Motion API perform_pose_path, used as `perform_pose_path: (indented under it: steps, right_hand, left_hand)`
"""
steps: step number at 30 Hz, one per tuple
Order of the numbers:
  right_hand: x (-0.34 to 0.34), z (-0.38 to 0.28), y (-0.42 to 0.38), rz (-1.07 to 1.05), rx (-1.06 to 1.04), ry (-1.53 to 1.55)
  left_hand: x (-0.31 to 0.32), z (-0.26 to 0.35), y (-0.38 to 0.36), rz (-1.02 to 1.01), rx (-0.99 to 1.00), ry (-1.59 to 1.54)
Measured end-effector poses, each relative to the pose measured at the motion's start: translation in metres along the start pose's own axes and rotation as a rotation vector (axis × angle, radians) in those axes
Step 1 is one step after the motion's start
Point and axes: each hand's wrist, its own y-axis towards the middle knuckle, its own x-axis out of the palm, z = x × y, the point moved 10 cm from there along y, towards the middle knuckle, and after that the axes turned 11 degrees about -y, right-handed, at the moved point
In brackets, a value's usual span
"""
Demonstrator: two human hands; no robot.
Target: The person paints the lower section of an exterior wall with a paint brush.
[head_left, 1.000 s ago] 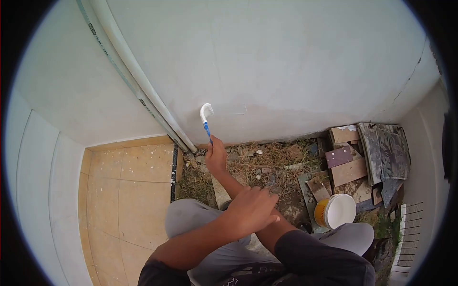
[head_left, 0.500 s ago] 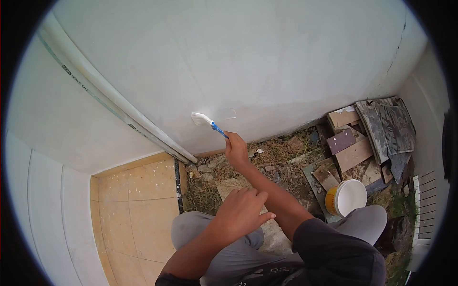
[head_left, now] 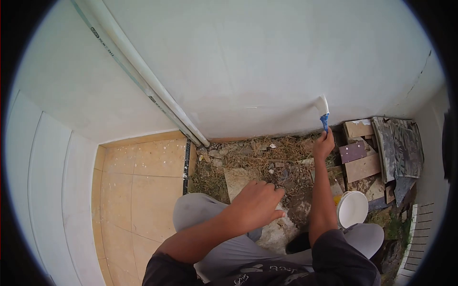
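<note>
My right hand [head_left: 323,146] is closed around the blue handle of a paintbrush [head_left: 325,120]. The brush head, coated in white, points upward against the lower part of the pale wall [head_left: 214,62]. Above my knees, my left hand [head_left: 255,205] hangs loosely bent with its thumb held apart; nothing shows in it, though its palm is hidden. A white bucket [head_left: 353,209] with a yellow side stands on the ground beside my right knee, below and right of my right hand.
Stacked tiles and boards [head_left: 362,167] lie at the right, under a dark patterned sheet [head_left: 398,148]. Pipes [head_left: 157,86] run down the wall corner at the left, above a tan tiled step [head_left: 152,200]. Rubble and dry grass [head_left: 248,152] line the wall's foot. A white rack [head_left: 412,243] stands lower right.
My right hand and the brush have moved far to the right along the wall, and my right arm is straighter. My left hand has shifted slightly right. The view has also shifted.
</note>
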Motion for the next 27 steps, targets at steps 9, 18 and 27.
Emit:
perform_pose_path:
  steps: [9, 18, 27]
  right_hand:
    - [0.07, -0.131, -0.108, -0.264, -0.007, 0.206]
    - [0.105, -0.326, -0.221, -0.688, -0.381, 0.461]
    - [0.107, -0.354, -0.227, -0.713, -0.575, 0.46]
  left_hand:
    - [0.001, 0.01, 0.001, -0.02, 0.016, -0.067]
    - [-0.001, -0.006, 0.0, -0.009, -0.018, -0.051]
    - [-0.008, -0.007, 0.006, 0.004, 0.002, -0.064]
